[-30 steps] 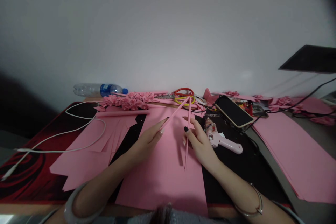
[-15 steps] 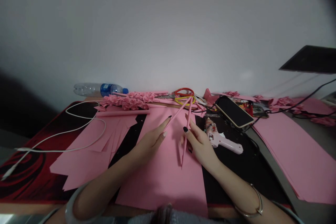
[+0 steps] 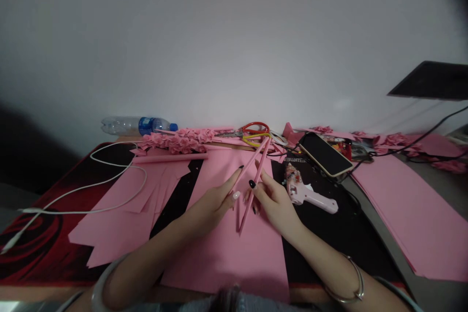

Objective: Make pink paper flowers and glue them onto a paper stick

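Both hands meet at the centre of the desk over a large pink paper sheet [image 3: 234, 248]. The left hand [image 3: 215, 200] lies with fingers extended toward 1 o'clock, its fingertips pinched lightly on one thin rolled pink paper stick [image 3: 251, 163] that runs up toward 1 o'clock. The right hand [image 3: 272, 200] closes thumb and forefinger narrowly on a second rolled stick [image 3: 245, 212], whose lower point rests near the sheet at 6 o'clock of the fingers. The two sticks lie almost side by side, their far ends near the scissors [image 3: 256, 131] at 12 o'clock; whether they touch there cannot be told.

Step in hand, as judged: the two sticks are being brought together and lined up. The next move would call for a steady pinch from both hands so the sticks stay parallel, and for one hand to come free if adhesive is wanted.

Surroundings: a pink glue gun [image 3: 310, 194] lies at 3 o'clock of the right hand, just beside it. A phone [image 3: 323, 154] sits at 2 o'clock. A folded pink paper garland [image 3: 179, 140] and a water bottle [image 3: 139, 125] lie at 11 o'clock; a white cable [image 3: 91, 185] trails at 9 o'clock. A stack of pink sheets [image 3: 409, 214] lies well apart at 3 o'clock.
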Action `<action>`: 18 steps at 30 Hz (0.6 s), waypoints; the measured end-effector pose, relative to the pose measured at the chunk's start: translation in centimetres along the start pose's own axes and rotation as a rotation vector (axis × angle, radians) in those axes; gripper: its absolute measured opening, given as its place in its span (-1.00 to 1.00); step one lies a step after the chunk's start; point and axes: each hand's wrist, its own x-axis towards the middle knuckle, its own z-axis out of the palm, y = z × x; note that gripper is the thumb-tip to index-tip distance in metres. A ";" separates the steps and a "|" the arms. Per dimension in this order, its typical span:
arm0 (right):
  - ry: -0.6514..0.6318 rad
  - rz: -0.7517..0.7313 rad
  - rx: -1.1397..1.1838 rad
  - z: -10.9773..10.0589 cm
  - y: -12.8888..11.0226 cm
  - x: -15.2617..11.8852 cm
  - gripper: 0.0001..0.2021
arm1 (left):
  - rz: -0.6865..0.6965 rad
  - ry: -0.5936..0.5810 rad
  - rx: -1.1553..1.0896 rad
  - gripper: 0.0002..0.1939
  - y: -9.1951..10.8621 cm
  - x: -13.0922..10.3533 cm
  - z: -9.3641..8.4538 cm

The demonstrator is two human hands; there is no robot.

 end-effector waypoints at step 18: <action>0.009 -0.066 0.018 0.5 -0.4 -0.1 -0.86 | -0.055 -0.130 -0.218 -0.35 0.8 -0.4 0.8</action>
